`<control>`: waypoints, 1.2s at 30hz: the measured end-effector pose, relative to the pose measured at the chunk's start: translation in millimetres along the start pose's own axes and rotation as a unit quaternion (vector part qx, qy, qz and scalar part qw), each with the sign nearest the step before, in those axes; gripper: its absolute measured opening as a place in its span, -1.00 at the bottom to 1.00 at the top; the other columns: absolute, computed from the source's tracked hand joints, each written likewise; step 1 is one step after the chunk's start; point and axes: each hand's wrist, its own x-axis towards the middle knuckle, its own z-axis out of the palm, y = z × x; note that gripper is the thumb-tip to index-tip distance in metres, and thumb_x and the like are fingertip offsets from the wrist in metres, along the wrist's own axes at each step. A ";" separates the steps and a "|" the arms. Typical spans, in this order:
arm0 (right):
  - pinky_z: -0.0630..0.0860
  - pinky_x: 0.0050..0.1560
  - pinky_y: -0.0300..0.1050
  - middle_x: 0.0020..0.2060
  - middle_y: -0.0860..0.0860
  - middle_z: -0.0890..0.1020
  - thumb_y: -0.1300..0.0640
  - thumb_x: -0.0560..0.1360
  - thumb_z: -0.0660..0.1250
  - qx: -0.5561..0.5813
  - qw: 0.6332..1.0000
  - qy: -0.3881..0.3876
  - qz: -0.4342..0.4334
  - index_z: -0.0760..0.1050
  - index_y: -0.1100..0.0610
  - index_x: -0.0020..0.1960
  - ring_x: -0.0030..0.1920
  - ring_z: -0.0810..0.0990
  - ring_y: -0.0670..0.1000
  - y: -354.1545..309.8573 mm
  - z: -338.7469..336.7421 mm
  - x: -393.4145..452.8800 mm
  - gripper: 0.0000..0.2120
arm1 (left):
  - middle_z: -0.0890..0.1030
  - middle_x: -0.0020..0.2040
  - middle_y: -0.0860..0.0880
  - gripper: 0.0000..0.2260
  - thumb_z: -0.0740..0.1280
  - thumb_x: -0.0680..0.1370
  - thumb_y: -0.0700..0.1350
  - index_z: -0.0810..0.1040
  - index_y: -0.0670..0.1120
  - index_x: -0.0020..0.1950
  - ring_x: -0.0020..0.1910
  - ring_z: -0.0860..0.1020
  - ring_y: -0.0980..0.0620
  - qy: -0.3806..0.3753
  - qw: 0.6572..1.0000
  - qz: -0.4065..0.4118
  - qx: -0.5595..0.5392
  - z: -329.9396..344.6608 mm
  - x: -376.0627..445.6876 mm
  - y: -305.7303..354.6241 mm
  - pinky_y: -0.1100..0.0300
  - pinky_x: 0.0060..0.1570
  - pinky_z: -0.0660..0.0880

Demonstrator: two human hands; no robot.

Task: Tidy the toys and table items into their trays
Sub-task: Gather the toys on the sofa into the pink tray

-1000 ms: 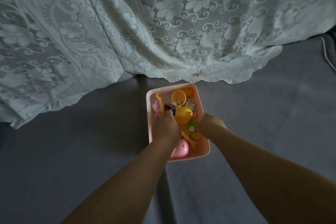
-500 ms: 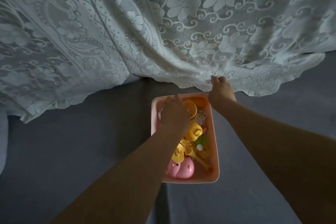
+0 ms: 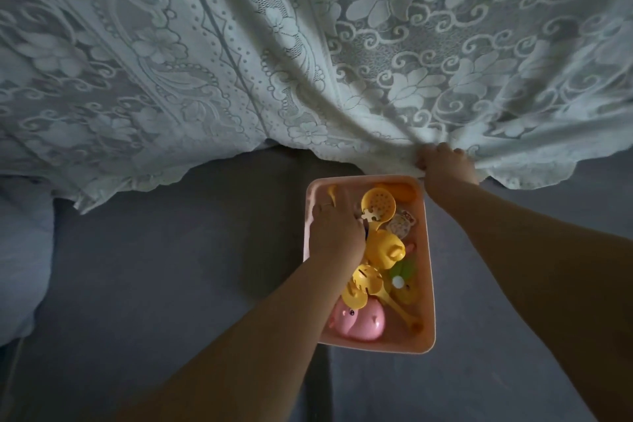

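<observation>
A pink tray lies on the grey floor, filled with several small toys: a yellow strainer spoon, a yellow cup, a green piece and a pink animal toy. My left hand rests palm down inside the tray's left half, over the toys, fingers curled; what it holds is hidden. My right hand is just beyond the tray's far right corner, pinching the hem of the white lace cloth.
The lace cloth hangs across the whole upper view, its scalloped edge reaching the floor just behind the tray. A pale blue cushion or fabric lies at the far left. Grey floor surrounds the tray.
My right hand left the tray, reached forward and took hold of the lace cloth's hem. My left hand stayed in the tray. The view moved closer to the cloth.
</observation>
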 end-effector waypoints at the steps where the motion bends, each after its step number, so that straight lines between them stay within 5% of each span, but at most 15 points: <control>1: 0.49 0.16 0.12 0.20 0.12 0.48 0.29 0.53 0.20 -0.004 1.000 -0.003 0.002 0.43 0.09 0.26 0.22 0.44 0.21 0.0 -0.2 0.5 -0.68 | 0.44 0.28 -0.14 -0.52 0.20 0.60 -0.05 0.18 -0.11 0.48 0.20 0.46 -0.11 0.000 1.000 -0.001 -0.001 -0.2 -0.1 -1.5 0.04 0.11 0.52; 6: 0.50 0.12 0.07 0.15 0.10 0.51 0.24 0.48 0.28 0.014 1.000 -0.015 0.000 0.49 0.03 0.15 0.17 0.48 0.20 6.2 5.1 -11.6 -0.73 | 0.35 0.40 -0.17 -0.46 0.21 0.61 -0.05 0.09 -0.09 0.54 0.36 0.36 -0.16 0.004 1.000 -0.003 0.008 -2.9 -11.4 -11.4 0.01 0.29 0.42; 12: 0.54 -0.04 -0.05 0.10 0.15 0.55 0.08 0.49 0.28 0.150 0.985 -0.086 0.002 0.52 0.00 0.17 0.03 0.55 0.17 11.5 1.4 -26.7 -0.74 | 0.38 0.33 -0.16 -0.44 0.21 0.60 -0.08 0.04 -0.05 0.55 0.29 0.40 -0.14 0.023 1.000 -0.007 -0.014 -8.2 -29.9 -15.4 0.06 0.18 0.45; 15: 0.51 -0.09 -0.03 0.13 0.19 0.50 0.15 0.56 0.14 0.151 0.986 -0.057 0.034 0.52 0.04 0.20 0.04 0.53 0.20 11.2 3.2 -30.1 -0.72 | 0.40 0.33 -0.17 -0.43 0.21 0.61 -0.04 0.05 -0.08 0.55 0.27 0.42 -0.12 0.033 0.999 -0.004 0.001 -6.7 -34.9 -21.9 0.09 0.17 0.45; 20: 0.46 -0.05 -0.04 0.08 0.20 0.56 0.20 0.54 0.21 0.138 0.988 -0.037 0.064 0.45 0.14 0.19 0.10 0.54 0.25 12.8 22.8 -42.4 -0.76 | 0.43 0.29 -0.14 -0.51 0.22 0.60 -0.05 0.17 -0.08 0.49 0.24 0.43 -0.09 0.044 0.999 0.010 0.010 0.8 -43.4 -31.5 0.11 0.17 0.45; 27: 0.40 -0.22 -0.12 -0.13 0.05 0.62 0.14 0.53 0.32 0.331 0.931 0.096 0.122 0.50 0.13 0.01 -0.17 0.53 0.07 7.6 4.3 -68.2 -0.91 | 0.43 0.28 -0.12 -0.56 0.20 0.60 -0.04 0.22 -0.06 0.46 0.22 0.45 -0.08 0.045 0.999 -0.002 0.012 4.2 -61.0 -45.3 0.08 0.14 0.52; 31: 0.42 -0.29 -0.16 -0.16 -0.05 0.62 0.10 0.46 0.40 0.387 0.920 0.050 0.026 0.54 0.03 -0.06 -0.18 0.57 0.01 -9.3 -12.5 -93.6 -0.92 | 0.46 0.25 -0.13 -0.65 0.14 0.60 -0.01 0.29 -0.07 0.36 0.21 0.45 -0.10 0.042 0.998 0.004 0.048 4.7 -64.4 -56.5 0.06 0.17 0.48; 34: 0.48 -0.11 -0.10 -0.03 -0.03 0.54 0.01 0.40 0.47 0.321 0.947 0.015 0.003 0.54 0.01 -0.01 -0.06 0.53 0.03 -16.9 -9.3 -109.6 -0.78 | 0.44 0.27 -0.12 -0.68 0.12 0.61 0.01 0.32 -0.07 0.32 0.23 0.43 -0.10 0.025 0.997 0.005 0.079 4.0 -70.1 -61.6 0.07 0.18 0.47; 36: 0.48 -0.03 -0.03 0.10 0.06 0.46 0.05 0.44 0.41 0.300 0.950 0.043 0.069 0.46 0.07 0.13 0.05 0.52 0.10 -18.0 -4.8 -119.6 -0.70 | 0.44 0.27 -0.10 -0.70 0.13 0.61 0.00 0.34 -0.06 0.30 0.21 0.44 -0.09 0.012 0.996 0.000 0.085 3.1 -76.8 -65.2 0.08 0.16 0.49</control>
